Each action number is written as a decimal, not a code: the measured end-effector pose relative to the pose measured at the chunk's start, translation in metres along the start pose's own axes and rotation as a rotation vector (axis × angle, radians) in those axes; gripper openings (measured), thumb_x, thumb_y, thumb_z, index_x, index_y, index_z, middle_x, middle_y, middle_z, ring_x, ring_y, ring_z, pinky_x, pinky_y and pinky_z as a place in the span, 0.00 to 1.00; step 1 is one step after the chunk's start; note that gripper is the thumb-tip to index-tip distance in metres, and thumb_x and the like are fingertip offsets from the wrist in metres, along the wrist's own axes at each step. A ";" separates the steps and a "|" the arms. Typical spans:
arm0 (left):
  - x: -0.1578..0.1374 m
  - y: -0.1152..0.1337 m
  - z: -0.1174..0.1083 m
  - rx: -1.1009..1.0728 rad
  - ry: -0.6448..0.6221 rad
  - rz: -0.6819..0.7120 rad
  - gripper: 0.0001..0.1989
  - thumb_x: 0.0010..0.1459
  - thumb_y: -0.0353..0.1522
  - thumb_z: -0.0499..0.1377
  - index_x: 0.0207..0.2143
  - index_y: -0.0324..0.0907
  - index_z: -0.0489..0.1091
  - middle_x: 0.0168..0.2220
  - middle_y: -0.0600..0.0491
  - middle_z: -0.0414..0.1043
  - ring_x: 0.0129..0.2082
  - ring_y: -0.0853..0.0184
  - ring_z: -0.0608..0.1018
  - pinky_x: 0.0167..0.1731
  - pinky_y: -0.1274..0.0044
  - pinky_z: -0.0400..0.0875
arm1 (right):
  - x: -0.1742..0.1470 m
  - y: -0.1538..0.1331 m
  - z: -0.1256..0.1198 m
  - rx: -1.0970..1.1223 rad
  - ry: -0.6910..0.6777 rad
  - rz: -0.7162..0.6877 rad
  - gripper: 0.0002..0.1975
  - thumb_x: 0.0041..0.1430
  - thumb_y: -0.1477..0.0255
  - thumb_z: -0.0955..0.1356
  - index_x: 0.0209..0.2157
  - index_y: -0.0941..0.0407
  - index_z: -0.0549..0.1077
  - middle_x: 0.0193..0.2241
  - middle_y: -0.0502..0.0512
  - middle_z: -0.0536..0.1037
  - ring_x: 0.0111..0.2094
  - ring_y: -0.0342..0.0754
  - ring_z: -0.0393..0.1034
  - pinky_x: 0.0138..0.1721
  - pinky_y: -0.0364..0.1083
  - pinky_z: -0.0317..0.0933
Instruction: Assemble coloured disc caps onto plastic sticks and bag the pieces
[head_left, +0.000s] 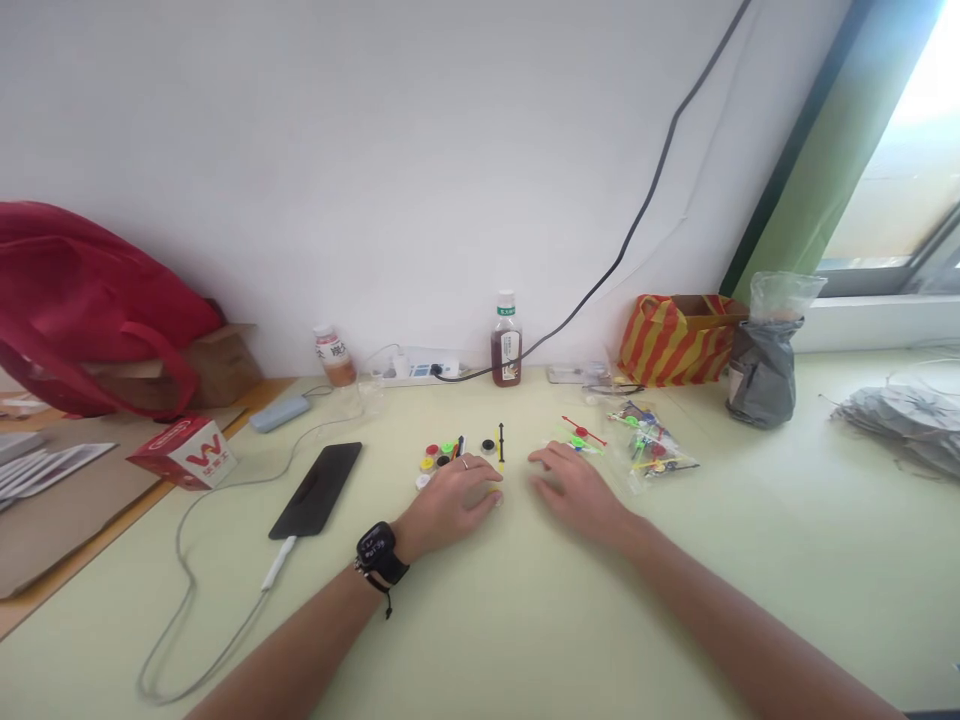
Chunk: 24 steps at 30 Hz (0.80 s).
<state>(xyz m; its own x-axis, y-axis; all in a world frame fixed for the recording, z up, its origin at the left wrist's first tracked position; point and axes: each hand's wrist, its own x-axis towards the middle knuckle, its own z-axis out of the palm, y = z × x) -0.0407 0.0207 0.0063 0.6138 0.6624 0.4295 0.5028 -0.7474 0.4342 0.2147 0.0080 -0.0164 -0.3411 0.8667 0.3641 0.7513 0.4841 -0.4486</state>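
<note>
My left hand, with a ring and a black watch, is low over the table. Its thumb and index finger close around a small yellow piece, mostly hidden by the fingers. Just beyond them lies a black double-ended arrow pointer, beside a black round disc. Several small coloured discs sit in a group behind the left hand, partly covered by it. My right hand is open, fingers apart, with nothing visible in it. Behind it lie a red arrow pointer and a green disc.
A clear bag of coloured pointers lies right of my right hand. Left are a black phone on a cable and a red-white box. Along the wall stand a drink bottle, a power strip and a striped bag.
</note>
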 end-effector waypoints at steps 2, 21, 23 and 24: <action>0.000 0.001 -0.001 0.029 -0.026 0.022 0.08 0.63 0.33 0.61 0.44 0.45 0.77 0.45 0.48 0.79 0.47 0.58 0.78 0.51 0.66 0.73 | -0.004 -0.010 0.002 0.063 -0.064 -0.105 0.14 0.70 0.72 0.64 0.54 0.51 0.70 0.46 0.57 0.74 0.50 0.54 0.68 0.53 0.51 0.62; 0.001 0.008 -0.003 -0.042 -0.134 0.038 0.06 0.65 0.36 0.63 0.40 0.45 0.76 0.38 0.51 0.78 0.42 0.61 0.77 0.46 0.69 0.71 | 0.001 -0.009 0.012 0.191 -0.013 -0.099 0.11 0.64 0.77 0.68 0.47 0.52 0.72 0.44 0.56 0.75 0.47 0.53 0.70 0.49 0.51 0.65; 0.001 0.006 -0.001 -0.060 -0.126 0.021 0.06 0.64 0.37 0.64 0.40 0.45 0.76 0.38 0.51 0.78 0.43 0.61 0.78 0.46 0.70 0.72 | 0.000 -0.007 0.013 0.181 -0.022 -0.103 0.08 0.65 0.77 0.68 0.44 0.52 0.73 0.42 0.55 0.75 0.46 0.52 0.70 0.48 0.51 0.65; 0.001 0.005 0.000 -0.074 -0.115 0.010 0.07 0.64 0.37 0.64 0.41 0.45 0.77 0.39 0.51 0.78 0.43 0.62 0.78 0.46 0.70 0.72 | 0.000 -0.006 0.013 0.181 -0.016 -0.090 0.06 0.65 0.76 0.68 0.42 0.53 0.73 0.41 0.55 0.75 0.44 0.52 0.71 0.47 0.50 0.65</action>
<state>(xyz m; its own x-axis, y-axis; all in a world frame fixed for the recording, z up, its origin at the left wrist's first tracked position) -0.0372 0.0175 0.0091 0.6863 0.6414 0.3429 0.4523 -0.7456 0.4893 0.2026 0.0066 -0.0243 -0.4122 0.8202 0.3967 0.6040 0.5720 -0.5550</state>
